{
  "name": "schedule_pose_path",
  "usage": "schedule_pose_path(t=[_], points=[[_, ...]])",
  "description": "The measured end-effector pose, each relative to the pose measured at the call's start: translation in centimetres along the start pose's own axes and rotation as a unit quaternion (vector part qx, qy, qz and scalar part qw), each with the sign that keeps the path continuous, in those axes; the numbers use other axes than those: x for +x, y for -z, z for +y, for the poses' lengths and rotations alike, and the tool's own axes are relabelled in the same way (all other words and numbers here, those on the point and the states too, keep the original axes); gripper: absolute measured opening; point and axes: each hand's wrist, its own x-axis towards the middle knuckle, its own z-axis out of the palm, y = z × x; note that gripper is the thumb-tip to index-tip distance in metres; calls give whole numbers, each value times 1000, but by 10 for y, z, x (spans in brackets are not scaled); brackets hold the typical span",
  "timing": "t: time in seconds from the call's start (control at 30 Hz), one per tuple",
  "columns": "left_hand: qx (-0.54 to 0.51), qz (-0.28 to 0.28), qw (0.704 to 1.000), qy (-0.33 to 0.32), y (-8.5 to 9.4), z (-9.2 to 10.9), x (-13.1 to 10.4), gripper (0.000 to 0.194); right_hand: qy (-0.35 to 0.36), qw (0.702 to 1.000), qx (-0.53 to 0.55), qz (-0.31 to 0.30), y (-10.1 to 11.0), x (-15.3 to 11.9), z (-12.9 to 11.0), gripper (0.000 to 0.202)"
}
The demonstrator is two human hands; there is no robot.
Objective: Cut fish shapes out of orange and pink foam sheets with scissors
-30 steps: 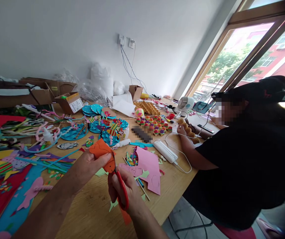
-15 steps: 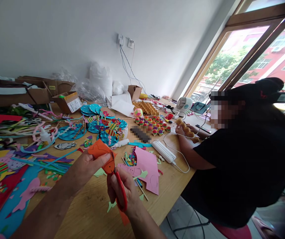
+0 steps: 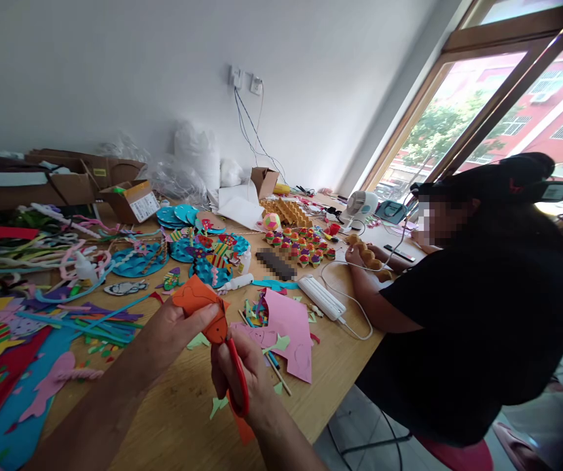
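A piece of orange paper (image 3: 193, 294) with dark drawn outlines is pinched between the thumb and fingers of my left hand (image 3: 181, 327). My right hand (image 3: 249, 373) grips red-handled scissors (image 3: 239, 376), whose blades meet the orange paper near its lower right edge. The blades are mostly hidden behind the paper and my fingers. An orange strip hangs below my right hand. Close by on the table lie a pink sheet (image 3: 294, 333) with drawn lines and a light green paper scrap (image 3: 279, 343).
A person in black (image 3: 482, 307) sits at the right, holding a brown egg-carton strip (image 3: 367, 255). A white power strip (image 3: 321, 296) and its cable lie nearer. Blue decorated plates (image 3: 141, 260), pipe cleaners, cut shapes and a glue bottle (image 3: 85, 267) crowd the left. Painted egg-carton cups (image 3: 301, 245) sit behind.
The view has shifted very slightly. Both hands, the scissors and the orange paper hold nearly the same position.
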Motion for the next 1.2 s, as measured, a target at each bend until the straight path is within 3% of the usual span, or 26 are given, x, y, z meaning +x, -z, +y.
schedule_pose_path(t=[0.73, 1.2], points=[[16, 12, 1000, -16, 1, 2, -3, 11, -22, 999, -28, 15, -2, -1, -2, 59], [26, 5, 1000, 12, 7, 3, -2, 13, -43, 998, -44, 8, -1, -4, -4, 56]])
